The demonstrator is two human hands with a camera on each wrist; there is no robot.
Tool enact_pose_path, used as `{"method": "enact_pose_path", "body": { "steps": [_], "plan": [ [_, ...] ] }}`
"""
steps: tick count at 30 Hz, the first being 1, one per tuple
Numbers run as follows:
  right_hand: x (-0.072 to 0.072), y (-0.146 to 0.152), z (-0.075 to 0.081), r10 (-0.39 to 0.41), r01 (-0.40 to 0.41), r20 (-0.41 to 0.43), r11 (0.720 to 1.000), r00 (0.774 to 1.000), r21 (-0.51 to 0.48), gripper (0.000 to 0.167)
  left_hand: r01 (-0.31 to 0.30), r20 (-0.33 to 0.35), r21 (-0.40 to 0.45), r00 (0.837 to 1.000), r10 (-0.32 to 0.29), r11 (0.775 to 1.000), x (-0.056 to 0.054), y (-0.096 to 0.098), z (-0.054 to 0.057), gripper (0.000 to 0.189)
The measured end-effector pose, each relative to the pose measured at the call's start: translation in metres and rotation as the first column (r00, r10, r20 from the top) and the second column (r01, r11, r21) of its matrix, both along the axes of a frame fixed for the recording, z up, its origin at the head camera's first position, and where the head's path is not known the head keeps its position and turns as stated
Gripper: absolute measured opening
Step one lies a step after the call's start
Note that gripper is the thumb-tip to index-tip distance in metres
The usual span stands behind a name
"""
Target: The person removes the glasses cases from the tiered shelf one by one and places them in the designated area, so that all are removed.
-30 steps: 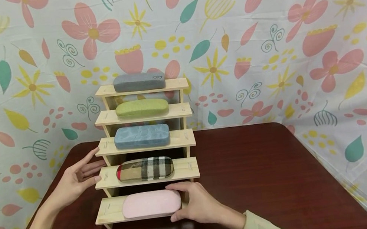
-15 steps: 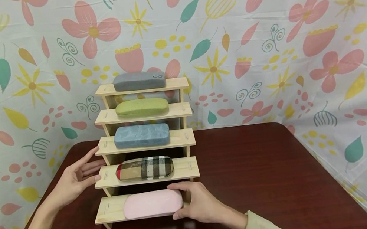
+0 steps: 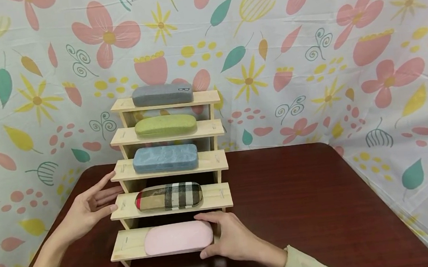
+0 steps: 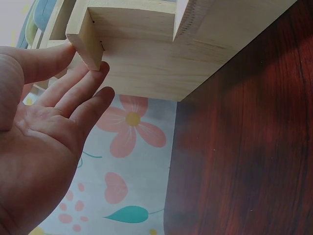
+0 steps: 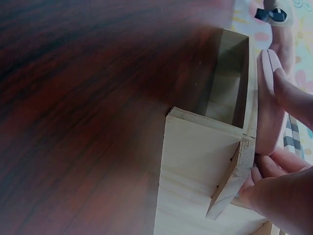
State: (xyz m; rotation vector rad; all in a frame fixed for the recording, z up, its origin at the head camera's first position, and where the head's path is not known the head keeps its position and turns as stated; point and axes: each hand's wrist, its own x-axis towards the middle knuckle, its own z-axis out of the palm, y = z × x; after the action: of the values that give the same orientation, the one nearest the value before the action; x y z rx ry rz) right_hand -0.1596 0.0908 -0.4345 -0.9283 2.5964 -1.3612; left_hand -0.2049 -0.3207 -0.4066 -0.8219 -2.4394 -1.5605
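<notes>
A pink glasses case (image 3: 178,237) lies on the lowest tier of a stepped wooden rack (image 3: 125,243). My right hand (image 3: 236,237) grips its right end, fingers at the back and thumb at the front. In the right wrist view the thumb (image 5: 292,98) lies along the pink case's side. My left hand (image 3: 83,212) is at the rack's left side, its fairly straight fingers spread. Fingertips (image 4: 100,66) touch the end of a board in the left wrist view. On the tier above the pink case sits a plaid glasses case (image 3: 183,195).
Higher tiers carry a blue glasses case (image 3: 165,158), a green one (image 3: 166,125) and, at the top, a grey one (image 3: 159,95). The rack stands on a dark red wooden table (image 3: 284,204). A flower-patterned cloth (image 3: 288,56) hangs behind and beside it.
The pink glasses case and my right hand shifted slightly to the right during the first half second, then stayed almost still. My left hand has kept its place at the rack.
</notes>
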Motion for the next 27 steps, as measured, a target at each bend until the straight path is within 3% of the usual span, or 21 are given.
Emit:
{"method": "enact_pose_path", "body": {
  "steps": [14, 27],
  "plan": [
    [0.001, 0.001, -0.002, 0.012, -0.012, -0.029, 1.000, 1.000, -0.017, 0.071, 0.016, -0.014, 0.020, 1.000, -0.016, 1.000, 0.000, 0.000, -0.001, 0.087],
    [0.008, 0.014, -0.001, 0.035, -0.025, 0.070, 0.989, 0.997, -0.143, 0.067, 0.022, -0.007, 0.018, 1.000, -0.022, 1.000, 0.000, 0.000, -0.001, 0.087]
  ]
}}
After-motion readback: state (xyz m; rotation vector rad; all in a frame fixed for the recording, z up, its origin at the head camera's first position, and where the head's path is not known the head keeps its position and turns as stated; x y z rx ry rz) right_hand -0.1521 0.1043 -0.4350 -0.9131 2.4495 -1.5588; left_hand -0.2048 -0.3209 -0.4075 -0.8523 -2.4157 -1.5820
